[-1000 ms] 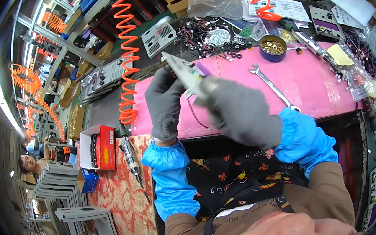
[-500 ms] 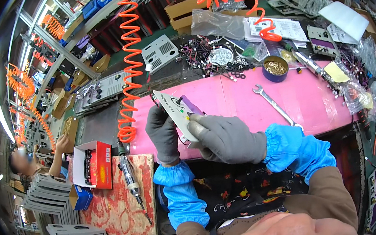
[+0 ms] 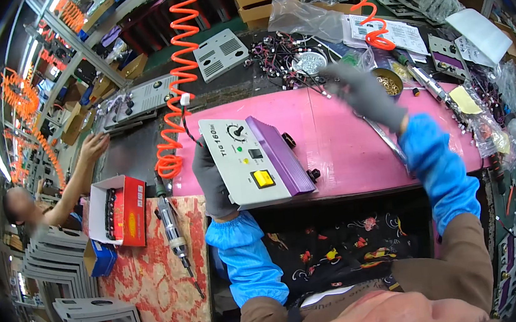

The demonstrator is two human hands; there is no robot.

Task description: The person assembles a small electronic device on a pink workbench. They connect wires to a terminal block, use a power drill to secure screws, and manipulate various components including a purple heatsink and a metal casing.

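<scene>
My gloved left hand (image 3: 211, 181) is closed on the left edge of a control panel (image 3: 234, 170), held tilted above the front of the pink mat (image 3: 344, 145). The panel has a light grey face with a black knob, small green and yellow lights and a yellow rocker switch (image 3: 263, 178). A purple section (image 3: 276, 153) with black terminals joins its right side. My gloved right hand (image 3: 364, 90) is stretched out over the mat's far edge, beside a round tin of brass-coloured parts (image 3: 390, 82) and a heap of wires (image 3: 272, 59). Motion blurs its fingers.
A wrench (image 3: 388, 141) lies on the mat under my right arm. An orange coiled hose (image 3: 181, 62) hangs at left above a power screwdriver (image 3: 173, 233) on a worn red board. A red box (image 3: 131, 212) stands beside it. Another person's arm (image 3: 80, 176) reaches in at far left.
My right hand has left the panel and moved away to the far right. The panel has turned so its face shows fully, still in my left hand. The other person's arm has reached farther up.
</scene>
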